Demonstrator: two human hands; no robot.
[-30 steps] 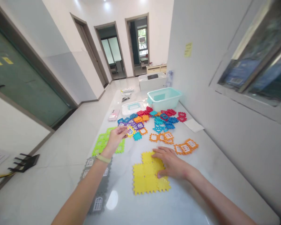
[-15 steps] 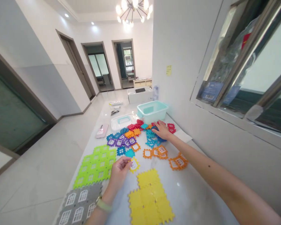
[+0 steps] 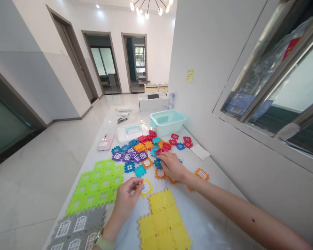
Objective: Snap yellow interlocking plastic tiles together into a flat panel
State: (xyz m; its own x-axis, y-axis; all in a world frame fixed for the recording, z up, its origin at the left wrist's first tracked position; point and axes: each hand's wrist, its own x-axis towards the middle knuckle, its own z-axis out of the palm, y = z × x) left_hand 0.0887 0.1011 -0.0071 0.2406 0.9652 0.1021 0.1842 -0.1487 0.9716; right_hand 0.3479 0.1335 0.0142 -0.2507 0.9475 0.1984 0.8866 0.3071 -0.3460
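Note:
My left hand (image 3: 127, 198) pinches a yellow gear-edged tile with a white window (image 3: 146, 188) between thumb and fingers. Just in front of me lies a joined yellow panel (image 3: 162, 219). My right hand (image 3: 172, 167) reaches over the loose tiles, its fingers spread and bent down onto a dark blue tile (image 3: 157, 163). The palm hides much of what lies under it. Orange window tiles (image 3: 160, 173) peek out beside that hand. To the left is a joined green panel (image 3: 95, 185), with a grey window panel (image 3: 78, 225) nearer me.
Purple window tiles (image 3: 127, 157), red tiles (image 3: 187, 142) and a turquoise tile (image 3: 140, 171) lie around. Behind them stand a mint bin (image 3: 169, 126) and its clear lid (image 3: 120, 133). A pink phone (image 3: 105, 142) lies at left, white paper (image 3: 200, 151) by the wall.
My right hand has come nearer me and left, from the blue and red tiles at the back toward the orange ones. Red and blue tiles there now show. The left hand keeps the yellow tile.

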